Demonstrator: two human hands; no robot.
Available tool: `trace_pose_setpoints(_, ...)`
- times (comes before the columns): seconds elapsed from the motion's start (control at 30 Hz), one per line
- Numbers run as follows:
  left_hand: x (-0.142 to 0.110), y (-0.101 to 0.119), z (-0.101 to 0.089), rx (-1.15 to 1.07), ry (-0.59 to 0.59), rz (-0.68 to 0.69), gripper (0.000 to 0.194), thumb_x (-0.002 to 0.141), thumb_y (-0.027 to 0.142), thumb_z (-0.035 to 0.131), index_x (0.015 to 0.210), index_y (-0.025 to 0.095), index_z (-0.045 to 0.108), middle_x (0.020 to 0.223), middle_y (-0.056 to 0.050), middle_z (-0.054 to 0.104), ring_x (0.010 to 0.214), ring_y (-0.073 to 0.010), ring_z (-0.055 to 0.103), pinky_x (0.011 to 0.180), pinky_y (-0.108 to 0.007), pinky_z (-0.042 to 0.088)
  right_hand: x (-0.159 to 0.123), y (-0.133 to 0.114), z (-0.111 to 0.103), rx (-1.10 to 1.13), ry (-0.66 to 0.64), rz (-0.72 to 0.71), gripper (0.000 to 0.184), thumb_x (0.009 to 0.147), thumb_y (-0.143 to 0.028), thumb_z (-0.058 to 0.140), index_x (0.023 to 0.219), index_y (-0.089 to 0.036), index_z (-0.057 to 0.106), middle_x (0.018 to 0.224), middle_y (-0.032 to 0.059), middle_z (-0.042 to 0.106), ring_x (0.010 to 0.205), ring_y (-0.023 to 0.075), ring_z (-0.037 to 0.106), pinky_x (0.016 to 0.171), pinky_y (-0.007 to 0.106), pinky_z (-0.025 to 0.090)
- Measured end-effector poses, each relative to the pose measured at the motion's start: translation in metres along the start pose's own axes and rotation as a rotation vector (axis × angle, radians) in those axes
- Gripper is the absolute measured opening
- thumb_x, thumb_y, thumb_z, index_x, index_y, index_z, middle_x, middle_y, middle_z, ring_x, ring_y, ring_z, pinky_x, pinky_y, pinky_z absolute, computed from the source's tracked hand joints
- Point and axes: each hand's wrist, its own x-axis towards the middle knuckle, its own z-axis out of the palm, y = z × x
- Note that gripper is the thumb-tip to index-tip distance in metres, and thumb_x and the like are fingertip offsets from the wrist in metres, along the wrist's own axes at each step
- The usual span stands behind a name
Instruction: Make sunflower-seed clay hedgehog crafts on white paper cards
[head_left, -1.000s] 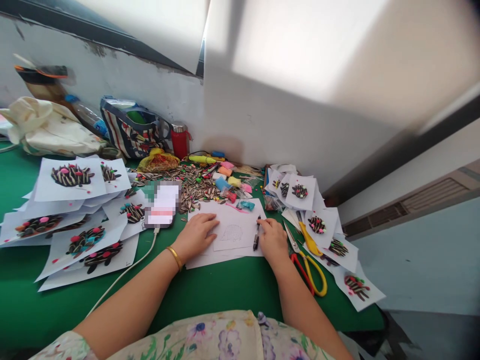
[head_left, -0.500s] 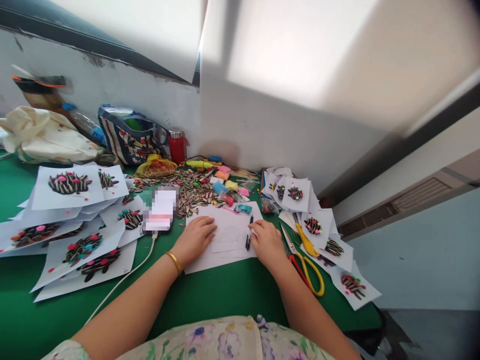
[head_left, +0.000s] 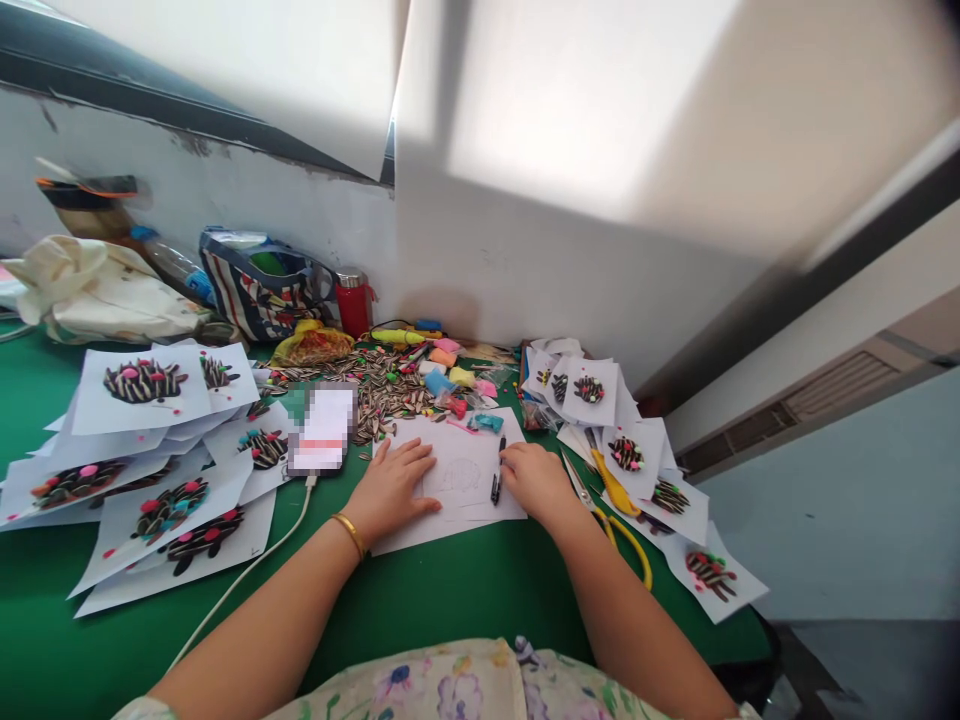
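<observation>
Fingers of the left hand (head_left: 390,492) had spread since the earlier frame, the thumb now standing out to the side, and the right forearm had come over the red handle of the scissors (head_left: 637,550), hiding it.

The left hand lay flat on the left part of the white paper (head_left: 469,435), palm down, its fingers wide and holding nothing. A gold bracelet (head_left: 351,535) circled that wrist. The right hand (head_left: 535,482) rested at the paper's right edge, fingers loosely bent, their tips right beside a black pen (head_left: 496,474); whether they gripped it could not be told. The pen lay lengthwise, pointing away from the person. Between the hands was a smaller sheet (head_left: 459,478) with a faint line drawing, lying on the white paper near the middle of the green tabletop (head_left: 427,610).

Left of the paper lay a phone (head_left: 322,435), its screen blurred, with a white cable (head_left: 247,572) running toward the near edge. Beyond the paper, striped seeds (head_left: 386,385) were heaped, with colored lumps (head_left: 439,383) at their right. Overlapping cards bearing seed figures covered the left side (head_left: 97,405) and stood in another group toward the right corner (head_left: 651,432), just beyond the scissors and a yellow-handled tool (head_left: 615,485). Along the far edge were a cream cloth bag (head_left: 97,295), a striped bag (head_left: 247,290), a yellow bag (head_left: 311,345) and a red flask (head_left: 352,305).
</observation>
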Motion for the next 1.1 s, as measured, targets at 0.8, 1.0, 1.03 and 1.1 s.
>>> trace_pose_setpoints(0.8,0.0,0.015,-0.009,-0.126,0.288,-0.007,0.039,0.083,0.041,0.065,0.119,0.024,0.064,0.139,-0.011,0.055,0.131,-0.03,0.047,0.118,-0.058,0.015,0.081,-0.018,-0.025,0.158,0.34,0.096,0.022,0.089,-0.026,0.045,0.082,-0.019,0.065,0.089,0.0069,0.067,0.085,0.0188,0.059,0.068,0.026,0.038)
trace_pose_setpoints(1.0,0.014,0.056,-0.017,-1.062,0.27,-0.3,0.049,0.088,0.044,0.056,0.132,0.021,0.053,0.135,-0.013,0.057,0.115,-0.0258,0.06,0.096,-0.044,0.05,0.009,-0.048,-0.025,0.44,0.502,-0.291,0.017,0.086,-0.02,0.047,0.073,-0.021,0.058,0.073,0.0026,0.058,0.077,0.0177,0.054,0.072,0.027,0.039)
trace_pose_setpoints(1.03,0.016,0.063,-0.018,-1.172,0.233,-0.34,0.047,0.087,0.043,0.057,0.129,0.021,0.055,0.133,-0.012,0.059,0.113,-0.0253,0.061,0.095,-0.042,0.05,0.003,-0.053,-0.022,0.435,0.492,-0.307,0.016,0.086,-0.019,0.047,0.074,-0.021,0.059,0.075,0.0031,0.059,0.079,0.0184,0.054,0.073,0.029,0.04)
trace_pose_setpoints(1.1,0.021,0.073,-0.021,-1.334,0.195,-0.384,0.045,0.082,0.037,0.063,0.124,0.02,0.059,0.123,-0.01,0.065,0.108,-0.0237,0.063,0.094,-0.04,0.05,-0.004,-0.059,-0.017,0.427,0.464,-0.332,0.015,0.086,-0.02,0.049,0.077,-0.021,0.061,0.078,0.0044,0.06,0.083,0.02,0.055,0.077,0.031,0.041)
